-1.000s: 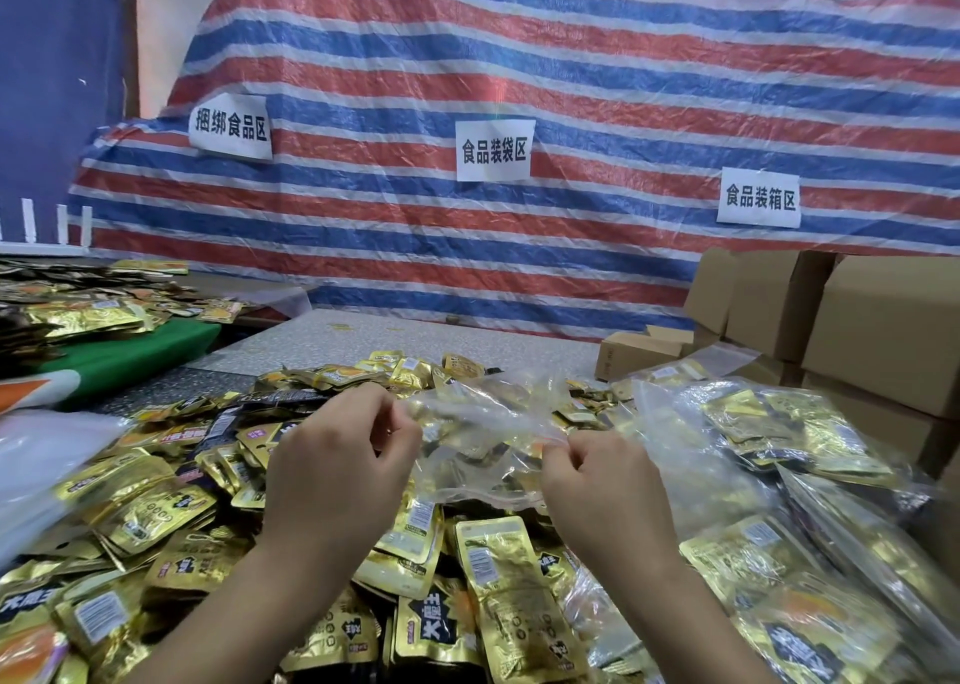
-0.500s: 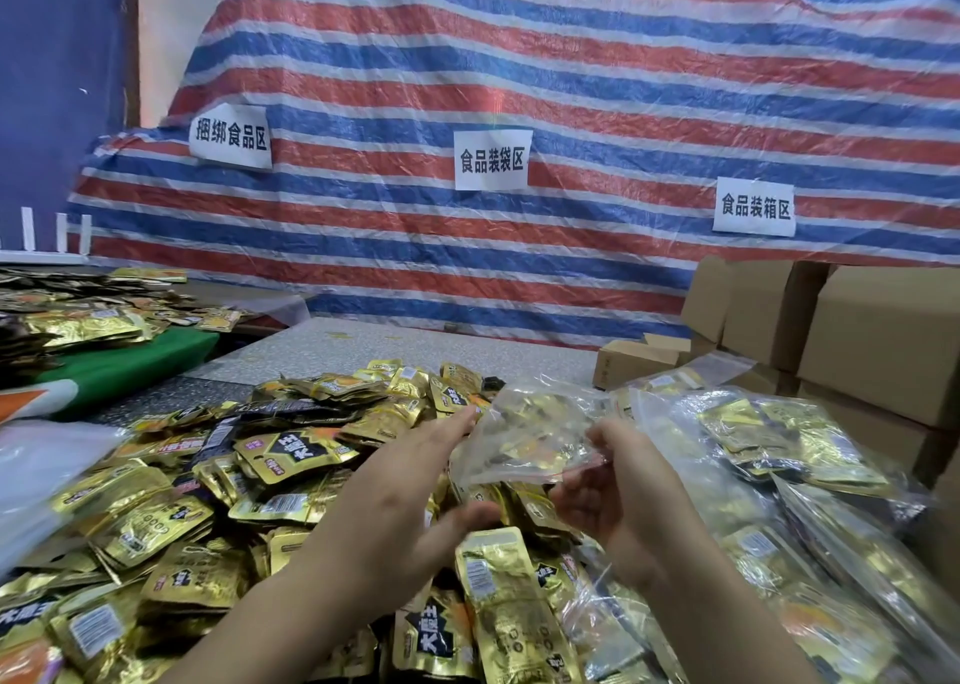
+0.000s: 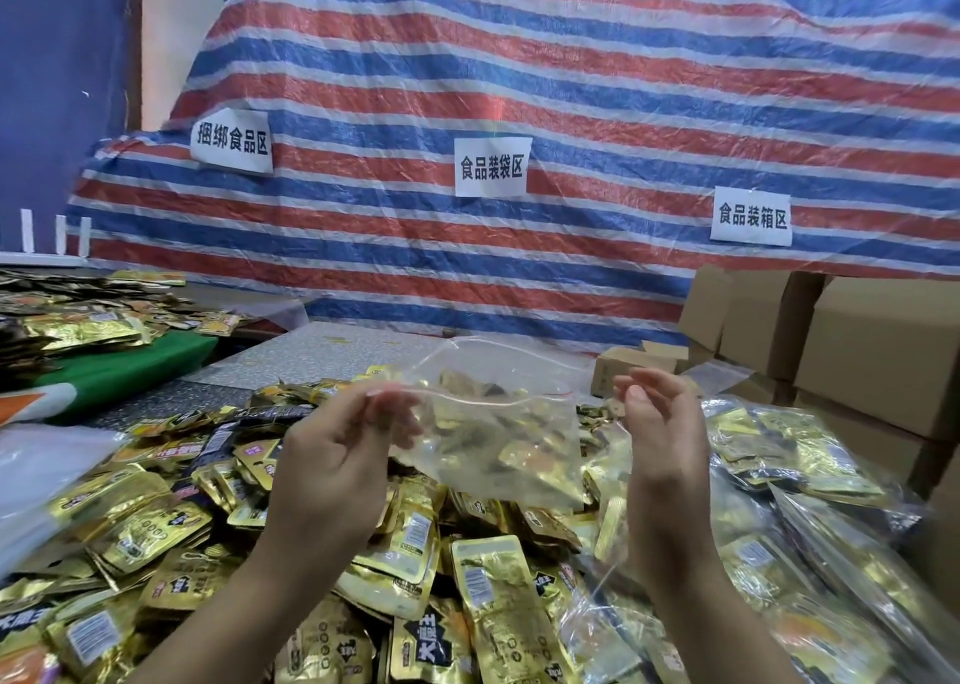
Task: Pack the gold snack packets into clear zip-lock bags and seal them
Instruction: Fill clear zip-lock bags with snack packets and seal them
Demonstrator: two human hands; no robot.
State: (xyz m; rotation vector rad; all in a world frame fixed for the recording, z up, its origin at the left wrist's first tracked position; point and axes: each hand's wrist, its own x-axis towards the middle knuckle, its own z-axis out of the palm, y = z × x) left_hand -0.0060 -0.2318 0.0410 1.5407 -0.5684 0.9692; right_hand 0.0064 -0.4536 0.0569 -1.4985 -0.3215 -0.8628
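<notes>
I have an empty clear zip-lock bag held up above the heap of gold snack packets that covers the tabletop. My left hand has its grip closed on the bag's left top corner, thumb and fingers pinching the plastic at the zip strip. My right hand is up near the bag's right edge with the fingers loosely curled; from this angle I cannot tell whether its grip holds the film or has let go, since the clear plastic vanishes against the skin. The mouth looks parted, with one lip arching higher than the other and a thin red line along the seal.

I judge the step in hand to be opening a fresh bag, with nothing in it yet; the gold shapes showing through lie in the heap behind it. Filled bags lie piled to the right, in front of the cardboard boxes.

The next move calls for keeping the mouth wide with the left pinch while the right hand drops to the heap, gathers packets lying flat, and feeds them in without snagging the zip.
</notes>
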